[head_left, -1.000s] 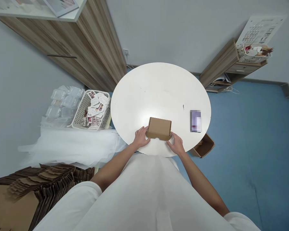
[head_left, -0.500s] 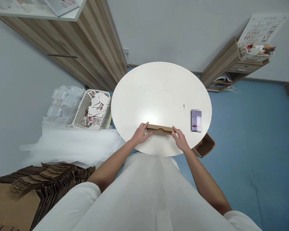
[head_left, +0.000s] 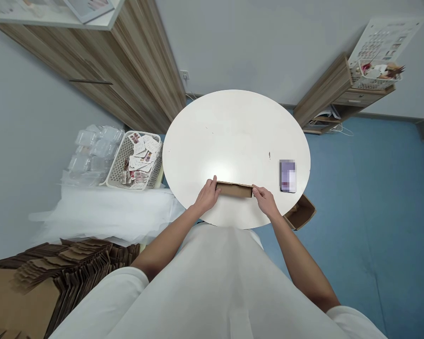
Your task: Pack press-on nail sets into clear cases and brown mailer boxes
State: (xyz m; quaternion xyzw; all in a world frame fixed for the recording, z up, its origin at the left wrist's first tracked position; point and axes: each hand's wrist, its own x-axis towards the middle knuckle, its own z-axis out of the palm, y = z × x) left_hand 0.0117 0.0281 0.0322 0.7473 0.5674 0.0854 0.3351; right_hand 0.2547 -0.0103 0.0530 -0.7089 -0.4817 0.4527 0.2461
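Between my two hands is a small brown cardboard box (head_left: 234, 190), long and shallow, at the near side of the round white table (head_left: 233, 127). My left hand (head_left: 208, 194) grips its left end, thumb on the near side and fingers at the top edge. The right end is pinched by my right hand (head_left: 265, 199). The box's long side faces me, and a thin top edge shows behind it. What lies inside the box cannot be seen.
A phone-like purple item (head_left: 287, 176), blurred, lies at the table's right. Left of the table are a white basket (head_left: 115, 172) of printed cards, clear plastic boxes (head_left: 101, 148), white sheets (head_left: 109, 212) and folded cardboard (head_left: 81, 268). An open carton (head_left: 302, 214) stands below right.
The box has tipped so that more of its near side shows and its notched top flap no longer does. Both hands have shifted their grip slightly at the ends.
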